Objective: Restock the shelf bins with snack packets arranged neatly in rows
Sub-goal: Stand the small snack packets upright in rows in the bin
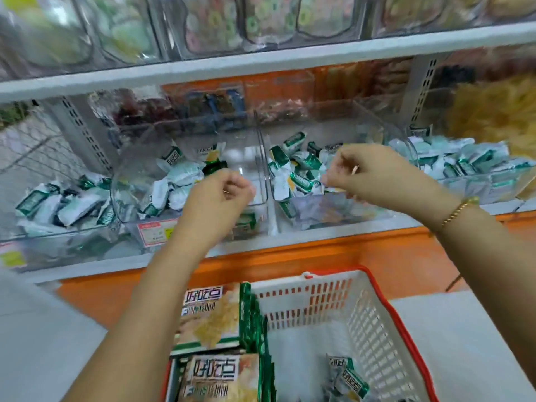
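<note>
Hovering over two clear shelf bins, my hands work above a jumble of green-and-white snack packets (301, 169) that lie heaped at all angles, none yet in rows. More of them sit loose at the bottom of the red-rimmed basket (377, 329) below, beside flat printed boxes (211, 314) stacked at its left end.

The risk, as I judge it, is disorder: packets this light and slippery will likely slide back into a pile if I let go from above instead of setting them down, and a careless sweep could push some over the low front wall of the left-hand bin (240, 152) or across the divider into the right-hand bin (377, 132).

My left hand (223, 192) is raised over the front of the left-hand bin, back towards me, fingers curled inward with thumb against forefinger. My right hand (356, 175), a gold bracelet (458, 211) on its wrist, reaches in from the right over the other bin, fingers likewise curled, fingertips just beside the top packets. Whether either hand actually pinches a packet I cannot tell; motion blur and the knuckles hide it.
</note>
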{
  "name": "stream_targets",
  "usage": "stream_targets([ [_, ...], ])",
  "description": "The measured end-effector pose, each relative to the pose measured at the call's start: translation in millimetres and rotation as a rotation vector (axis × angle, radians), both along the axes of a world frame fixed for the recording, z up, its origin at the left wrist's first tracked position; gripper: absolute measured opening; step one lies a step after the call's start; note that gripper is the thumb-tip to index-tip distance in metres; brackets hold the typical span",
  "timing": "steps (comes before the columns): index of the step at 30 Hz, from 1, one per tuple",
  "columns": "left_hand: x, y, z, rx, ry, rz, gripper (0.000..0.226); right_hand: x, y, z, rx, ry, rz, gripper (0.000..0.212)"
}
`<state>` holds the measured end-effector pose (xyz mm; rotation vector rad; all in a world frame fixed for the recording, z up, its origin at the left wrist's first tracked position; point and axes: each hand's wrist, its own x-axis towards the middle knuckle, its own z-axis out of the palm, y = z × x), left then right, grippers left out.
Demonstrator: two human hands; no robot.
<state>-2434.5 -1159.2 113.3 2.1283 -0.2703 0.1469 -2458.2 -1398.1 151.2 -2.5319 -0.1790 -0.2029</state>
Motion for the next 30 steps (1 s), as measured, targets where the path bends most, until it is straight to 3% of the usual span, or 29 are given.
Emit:
stream_targets([
  [2,31.9,16.8,5.9,0.112,0.007,0.025,0.01,29.1,-1.5,7.4,-0.061,0.013,-0.003,0.027],
  [7,85.9,46.1,1.7,0.512,0.134,-0.036,0.061,84.5,10.3,-1.6,-0.165,0.321,0.128,0.081],
  [10,104.5,52.8,1.9,0.644,0.19,-0.111,0.077,107.2,20.5,-12.9,-0.238,0.515,0.2,0.092],
  [14,118.6,57.5,4.4,0.953,0.218,-0.203,0.081,118.5,21.5,-19.4,-0.241,0.649,0.363,0.087],
  [16,120.9,55.3,3.1,1.051,0.212,-0.27,0.071,119.4,21.7,-20.0,-0.27,0.649,0.396,0.086],
  [21,118.6,48.2,-4.2,1.156,0.218,-0.327,0.052,118.6,34.8,-19.7,-0.441,0.577,0.388,0.107],
  [23,119.0,50.4,-3.9,1.216,0.272,-0.303,0.056,117.8,37.5,-17.2,-0.471,0.555,0.388,0.102],
  [26,119.9,50.6,-2.1,1.278,0.344,-0.282,0.068,115.3,31.0,-15.4,-0.361,0.535,0.411,0.062],
  [30,119.5,52.6,-2.2,1.157,0.295,-0.262,0.061,109.5,14.6,-14.3,-0.18,0.451,0.376,0.047],
])
